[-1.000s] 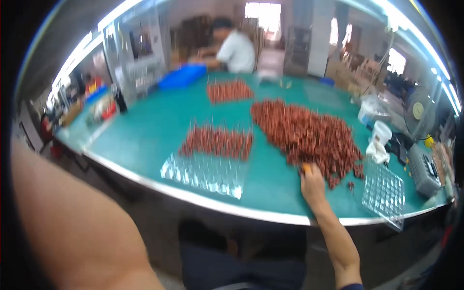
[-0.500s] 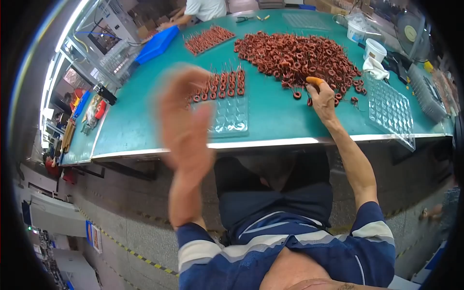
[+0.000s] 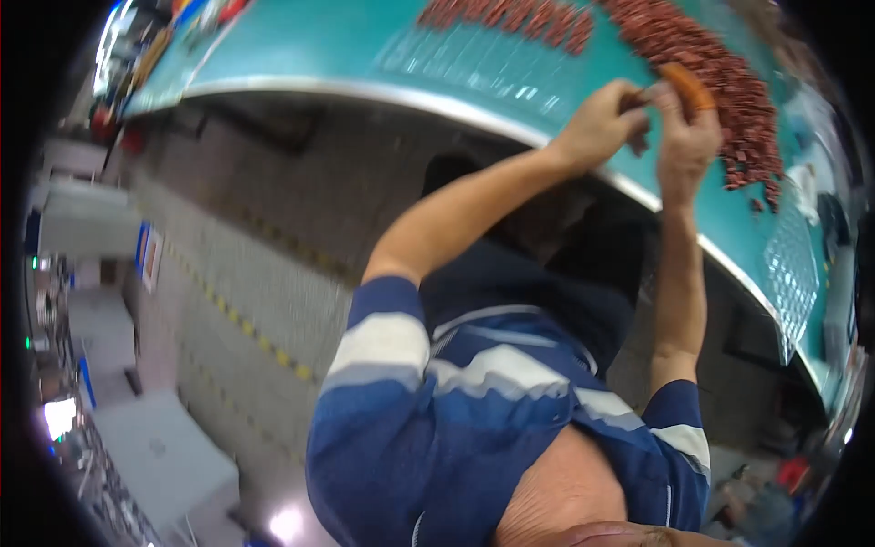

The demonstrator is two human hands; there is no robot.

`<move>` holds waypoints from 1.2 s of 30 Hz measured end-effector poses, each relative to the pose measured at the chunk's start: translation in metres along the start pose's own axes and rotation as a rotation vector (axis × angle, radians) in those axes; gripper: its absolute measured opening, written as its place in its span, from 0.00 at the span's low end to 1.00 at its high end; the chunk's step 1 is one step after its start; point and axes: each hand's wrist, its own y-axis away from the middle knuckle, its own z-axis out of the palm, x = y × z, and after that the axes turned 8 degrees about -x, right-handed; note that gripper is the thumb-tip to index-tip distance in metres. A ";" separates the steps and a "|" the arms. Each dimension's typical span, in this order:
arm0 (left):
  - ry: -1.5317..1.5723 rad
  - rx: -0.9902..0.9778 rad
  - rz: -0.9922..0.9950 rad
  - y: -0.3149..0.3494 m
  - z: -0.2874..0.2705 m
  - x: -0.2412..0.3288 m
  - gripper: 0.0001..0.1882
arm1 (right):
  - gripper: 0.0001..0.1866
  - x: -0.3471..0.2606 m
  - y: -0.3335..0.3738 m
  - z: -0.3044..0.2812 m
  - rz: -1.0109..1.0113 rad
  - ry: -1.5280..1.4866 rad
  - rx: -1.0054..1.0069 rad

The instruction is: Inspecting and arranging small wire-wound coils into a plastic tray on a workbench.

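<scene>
My left hand (image 3: 597, 129) and my right hand (image 3: 688, 146) meet above the front edge of the green table. Both have bent, pinched fingers, and the fingertips come together. An orange finger cover (image 3: 688, 87) sits on one finger of my right hand. Whatever lies between the fingertips is too small and blurred to make out. Just beyond my hands spreads a heap of red-brown ring coils (image 3: 729, 82). To the left, a clear plastic tray (image 3: 456, 68) lies on the table, with rows of coils (image 3: 510, 16) along its far part.
The green table (image 3: 292, 59) has a pale front edge that curves across the view. A second clear tray with round pockets (image 3: 789, 273) overhangs that edge at the right. Beside it lies a white cloth (image 3: 804, 187). Yellow-black tape (image 3: 228, 310) marks the floor.
The view has tilted and swung, so the table sits higher in it. My left hand has moved from the filled tray across to my right hand, which has drawn back from the heap.
</scene>
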 end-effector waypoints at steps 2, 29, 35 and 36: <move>0.073 -0.100 -0.033 0.006 -0.014 0.007 0.09 | 0.16 0.008 0.004 0.005 -0.148 -0.136 -0.047; -0.130 -0.160 -0.174 0.042 -0.018 0.027 0.12 | 0.12 0.012 0.050 0.000 0.202 -0.076 -0.180; -0.334 -0.100 -0.095 0.037 -0.016 0.026 0.15 | 0.10 0.017 0.035 -0.005 0.057 0.048 -0.118; -0.347 -0.085 -0.097 0.039 -0.018 0.028 0.17 | 0.10 0.017 0.034 -0.006 0.030 -0.039 -0.150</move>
